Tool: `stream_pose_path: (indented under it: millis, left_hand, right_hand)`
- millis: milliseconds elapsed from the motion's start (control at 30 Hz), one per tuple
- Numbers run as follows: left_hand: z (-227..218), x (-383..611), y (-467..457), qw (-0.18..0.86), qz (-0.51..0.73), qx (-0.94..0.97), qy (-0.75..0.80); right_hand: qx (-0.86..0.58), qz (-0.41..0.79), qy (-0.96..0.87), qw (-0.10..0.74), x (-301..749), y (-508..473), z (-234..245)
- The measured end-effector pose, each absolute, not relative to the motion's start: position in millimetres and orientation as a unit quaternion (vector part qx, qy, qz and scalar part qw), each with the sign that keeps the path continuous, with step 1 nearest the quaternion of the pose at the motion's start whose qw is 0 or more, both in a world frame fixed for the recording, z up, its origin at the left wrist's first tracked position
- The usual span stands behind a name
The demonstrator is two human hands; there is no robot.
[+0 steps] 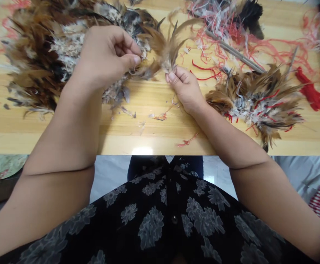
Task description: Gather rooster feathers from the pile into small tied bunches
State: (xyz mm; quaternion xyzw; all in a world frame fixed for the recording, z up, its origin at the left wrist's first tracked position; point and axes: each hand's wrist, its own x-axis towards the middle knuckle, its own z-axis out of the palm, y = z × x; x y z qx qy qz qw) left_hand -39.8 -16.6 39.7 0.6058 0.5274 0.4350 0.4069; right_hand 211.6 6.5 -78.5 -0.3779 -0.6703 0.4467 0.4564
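Note:
My left hand (107,55) is closed in a pinch over the edge of a big heap of brown, black and white feathers (44,47) at the table's far left. My right hand (184,88) is closed around the base of a small bunch of brown feathers (169,47), whose tips fan upward. The two hands are close together near the middle of the wooden table (149,124). What the left fingers pinch looks like a feather from the heap, partly hidden.
A second bundle of brown feathers with red thread (256,99) lies at the right. Red and white threads (231,33), thin sticks (234,51) and a red scrap (311,91) are scattered at the back right. Loose feather bits lie near the front edge.

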Motion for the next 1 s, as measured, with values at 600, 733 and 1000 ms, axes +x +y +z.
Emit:
stream_pose_path:
  millis: [600,733,1000]
  left_hand:
    - [16.9,-33.0,-14.3,0.174,0.157,0.74,0.63]
    - [41.0,-21.4,-24.8,0.158,0.146,0.731,0.648]
    - [19.2,-36.1,-9.4,0.411,0.399,0.622,0.534]
  right_hand:
    - [-0.419,0.426,-0.663,0.451,210.8,-5.9,-69.4]
    - [-0.421,0.428,-0.661,0.451,209.4,-6.4,-67.8]
    - [-0.42,0.427,-0.647,0.472,209.9,-0.5,-75.3]
